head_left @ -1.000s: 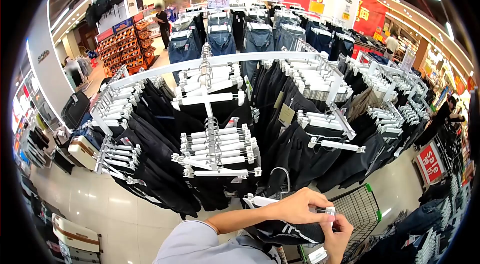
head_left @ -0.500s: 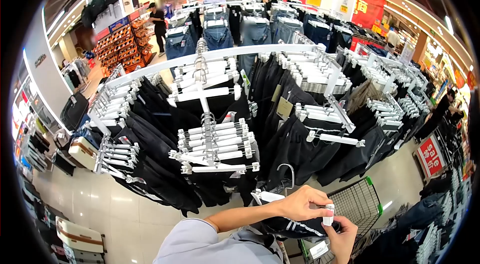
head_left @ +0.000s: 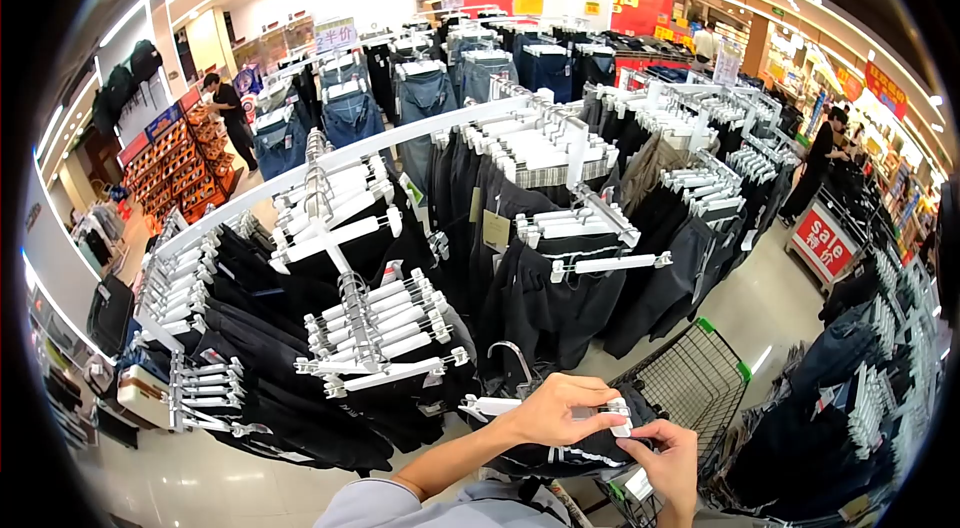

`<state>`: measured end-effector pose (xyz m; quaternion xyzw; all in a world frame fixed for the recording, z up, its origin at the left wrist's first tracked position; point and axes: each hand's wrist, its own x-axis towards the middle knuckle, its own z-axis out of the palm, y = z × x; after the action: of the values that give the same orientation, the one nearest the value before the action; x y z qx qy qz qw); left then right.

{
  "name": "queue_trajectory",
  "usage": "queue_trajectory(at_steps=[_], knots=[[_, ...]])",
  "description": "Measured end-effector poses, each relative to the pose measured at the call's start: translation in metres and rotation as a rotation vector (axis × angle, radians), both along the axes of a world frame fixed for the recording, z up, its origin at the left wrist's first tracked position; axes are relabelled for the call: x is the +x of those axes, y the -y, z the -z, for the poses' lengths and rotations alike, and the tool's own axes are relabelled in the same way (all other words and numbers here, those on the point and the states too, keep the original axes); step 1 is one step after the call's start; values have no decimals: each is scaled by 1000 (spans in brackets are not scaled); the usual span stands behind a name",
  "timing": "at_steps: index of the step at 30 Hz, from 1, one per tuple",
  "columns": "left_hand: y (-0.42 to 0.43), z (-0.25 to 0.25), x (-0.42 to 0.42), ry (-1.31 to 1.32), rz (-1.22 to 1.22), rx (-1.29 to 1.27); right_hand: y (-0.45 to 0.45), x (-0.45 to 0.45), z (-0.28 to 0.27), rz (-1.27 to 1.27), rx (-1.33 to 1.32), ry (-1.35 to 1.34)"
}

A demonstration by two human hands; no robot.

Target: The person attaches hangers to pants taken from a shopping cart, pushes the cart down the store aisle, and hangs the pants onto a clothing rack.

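A white hanger [head_left: 490,406] with a metal hook lies under my left hand, and black trousers with white stripes [head_left: 572,456] hang from it. My left hand [head_left: 565,411] pinches the hanger's right-end clip [head_left: 620,418] between thumb and fingers. On the right, my right hand [head_left: 665,453] is closed on the trousers' waist edge just below that clip, thumb and forefinger together. A white tag [head_left: 640,485] hangs beside my right hand.
Racks of black trousers on white hangers [head_left: 375,323] stand ahead. A shopping cart [head_left: 690,383] is just right of my hands. A sale sign [head_left: 822,241] and hanging jeans [head_left: 800,408] are farther right. One person [head_left: 232,118] stands far left, another [head_left: 822,163] far right.
The view has turned to the right, so the racks appear shifted left and tilted. My hands stay at the hanger's clip, with my right hand still close below it.
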<state>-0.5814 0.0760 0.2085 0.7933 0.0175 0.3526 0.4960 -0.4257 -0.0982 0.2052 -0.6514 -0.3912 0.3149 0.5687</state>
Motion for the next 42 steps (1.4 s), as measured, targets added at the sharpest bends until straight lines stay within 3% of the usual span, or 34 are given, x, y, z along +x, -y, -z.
queue_trajectory(at_steps=[3,6,11,19,25,27,28,32,35,37,39,40,42], knots=[[-1,6,0,-17,54,33,6,9,-8,12,-50,-3],[-1,1,-1,-45,85,25,6,11,-15,-20,-12,186],[-4,-8,1,-79,97,63,1,15,-19,-82,41,44],[-2,-8,1,-15,73,75,-2,6,-30,-92,41,184],[-6,-1,0,-134,112,5,-4,2,-28,-170,7,181],[-2,-6,0,-157,105,12,-9,-7,-38,-46,7,-22],[0,-10,0,-183,93,19,-6,-4,-45,-85,-108,57],[3,-21,0,-322,32,5,-13,7,-42,-276,-160,250],[3,-20,6,-369,26,-203,-22,5,-48,-272,-240,227],[-4,-28,7,-439,-12,-232,-27,11,-39,-240,-133,70],[-14,-26,10,-239,-59,75,-27,19,-43,-190,-177,185],[-18,-31,9,-302,-9,143,-29,16,-44,-114,-92,68],[-25,-32,10,-405,100,237,-28,22,-48,-104,-174,208]])
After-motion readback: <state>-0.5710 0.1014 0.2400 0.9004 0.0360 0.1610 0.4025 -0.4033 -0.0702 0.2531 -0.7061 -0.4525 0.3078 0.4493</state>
